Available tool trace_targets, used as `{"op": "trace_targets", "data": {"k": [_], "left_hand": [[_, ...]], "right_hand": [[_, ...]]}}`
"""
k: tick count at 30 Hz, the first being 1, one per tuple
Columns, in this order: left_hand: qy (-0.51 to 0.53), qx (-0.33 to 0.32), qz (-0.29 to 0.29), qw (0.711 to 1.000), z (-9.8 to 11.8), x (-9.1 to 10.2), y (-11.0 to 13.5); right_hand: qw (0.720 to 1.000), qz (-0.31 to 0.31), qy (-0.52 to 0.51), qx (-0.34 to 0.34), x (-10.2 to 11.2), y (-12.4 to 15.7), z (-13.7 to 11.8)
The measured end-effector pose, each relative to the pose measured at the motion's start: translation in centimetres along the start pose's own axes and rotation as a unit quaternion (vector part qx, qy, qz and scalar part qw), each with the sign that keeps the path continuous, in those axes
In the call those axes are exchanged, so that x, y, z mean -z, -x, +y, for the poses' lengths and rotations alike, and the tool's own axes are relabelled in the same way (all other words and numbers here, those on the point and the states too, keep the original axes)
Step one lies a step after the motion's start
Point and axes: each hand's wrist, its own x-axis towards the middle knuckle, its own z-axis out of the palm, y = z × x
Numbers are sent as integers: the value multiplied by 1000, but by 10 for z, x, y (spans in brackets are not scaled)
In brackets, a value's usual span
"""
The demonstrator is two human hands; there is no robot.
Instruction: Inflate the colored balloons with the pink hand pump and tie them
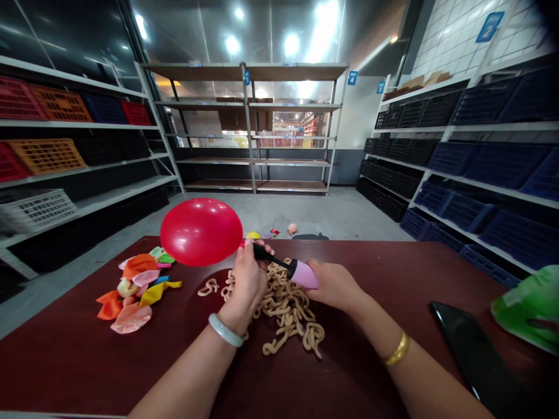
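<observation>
A blown-up red balloon [201, 231] floats just above the dark red table [371, 273], its neck fitted on the black nozzle of a pink hand pump [301, 273]. My left hand [247, 282] is closed around the balloon's neck and the nozzle tip. My right hand [334, 285] grips the pump's pink body from the right. Under both hands lies a heap of tan rubber bands [288, 311].
Several flat, uninflated balloons [133, 288] in mixed colours lie at the table's left. A black phone [476, 355] and a green bag [530, 305] sit at the right. Shelves with crates line both sides; small items lie on the floor beyond.
</observation>
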Motion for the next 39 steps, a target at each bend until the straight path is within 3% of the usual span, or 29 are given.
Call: {"op": "trace_targets", "data": {"k": [5, 10, 15, 20, 23, 28, 35, 39], "left_hand": [[-15, 21, -13, 1000, -18, -7, 25], [-17, 22, -6, 1000, -14, -11, 30], [-23, 5, -6, 1000, 11, -12, 13], [-4, -42, 37, 998, 50, 5, -22], [2, -46, 58, 997, 60, 14, -35], [10, -36, 45, 998, 41, 12, -31], [-11, 17, -11, 1000, -6, -3, 7], [-22, 24, -18, 999, -19, -11, 23]], "right_hand": [[1000, 19, -1, 0, 0, 3, -12], [999, 20, -24, -6, -1, 3, -20], [999, 20, -28, -6, 0, 2, -18], [1000, 6, 7, -6, 5, -2, -4], [999, 3, 29, -14, 5, -4, 6], [998, 5, 56, -17, 3, -3, 11], [999, 4, 31, -22, 1, 0, -5], [999, 13, 6, -29, 0, 1, -15]]}}
